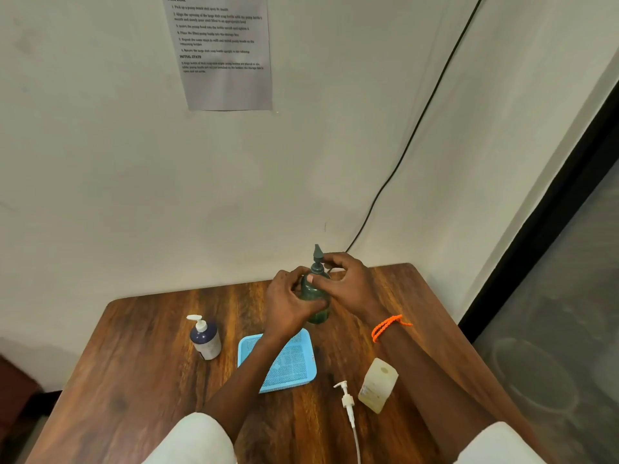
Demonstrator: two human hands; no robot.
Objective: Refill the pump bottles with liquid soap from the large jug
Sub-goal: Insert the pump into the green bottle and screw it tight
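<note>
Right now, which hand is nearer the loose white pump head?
Right. The right hand works the green bottle's pump, its forearm passing beside the loose white pump head; the left hand grips the bottle farther off.

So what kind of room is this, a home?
More likely a staged recording corner: a printed task sheet taped on the bare wall, a small wooden table, and a black cable running down.
</note>
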